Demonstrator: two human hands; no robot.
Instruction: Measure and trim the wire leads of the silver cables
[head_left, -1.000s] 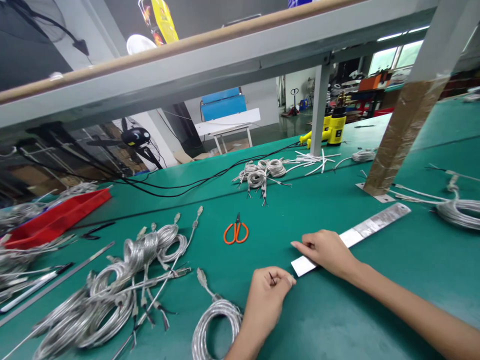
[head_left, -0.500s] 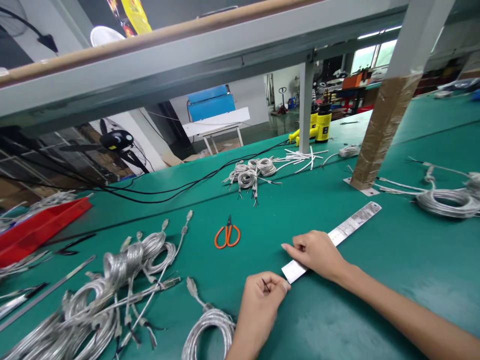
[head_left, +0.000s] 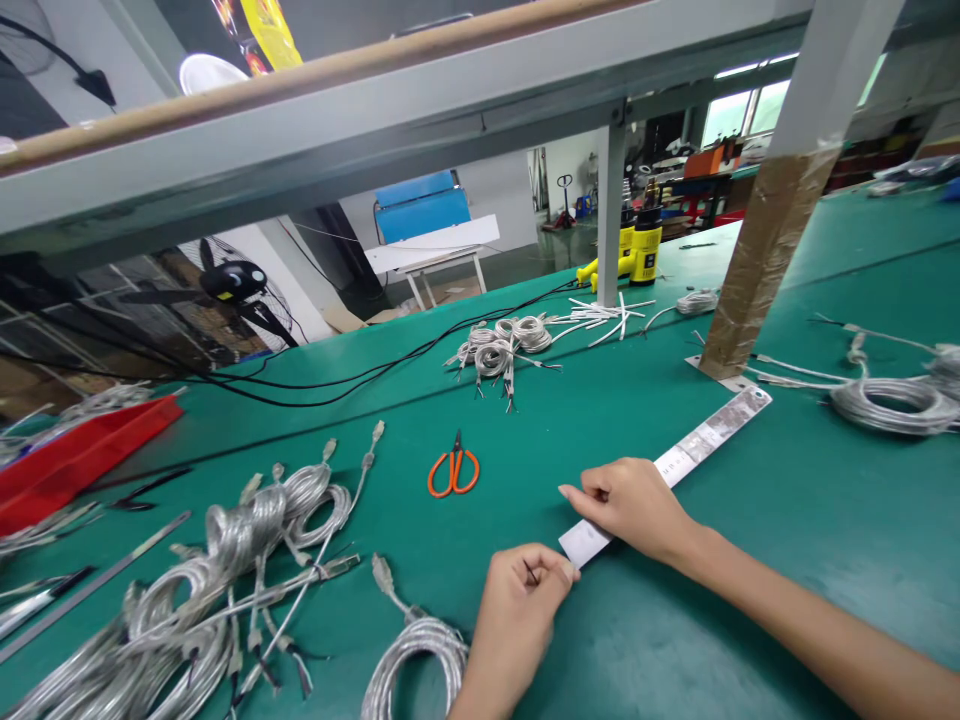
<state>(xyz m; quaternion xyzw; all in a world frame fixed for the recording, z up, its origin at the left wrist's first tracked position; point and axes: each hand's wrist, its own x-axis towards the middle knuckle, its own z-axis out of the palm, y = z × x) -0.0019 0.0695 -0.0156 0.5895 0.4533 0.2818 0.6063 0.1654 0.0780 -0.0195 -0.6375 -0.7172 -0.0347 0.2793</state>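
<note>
My right hand [head_left: 634, 503] rests on the near end of a long metal ruler [head_left: 701, 444] that lies flat on the green table, its fingers curled down onto it. Just left of that end, my left hand [head_left: 519, 608] is closed in a pinch on a thin dark wire end. A coil of silver cable [head_left: 414, 661] lies right beside my left hand, at the table's front edge. Orange-handled scissors [head_left: 453, 468] lie on the mat a little beyond both hands.
A heap of coiled silver cables [head_left: 217, 580] fills the front left, with a red tray [head_left: 71, 457] behind it. More coils [head_left: 504, 351] and white strips lie further back. A taped post [head_left: 757, 260] stands at the right, another coil [head_left: 889, 402] beyond it.
The view shifted a little, so everything slid left in the picture. Both hands keep their places at the ruler's near end; the ruler's far end has swung slightly away.
</note>
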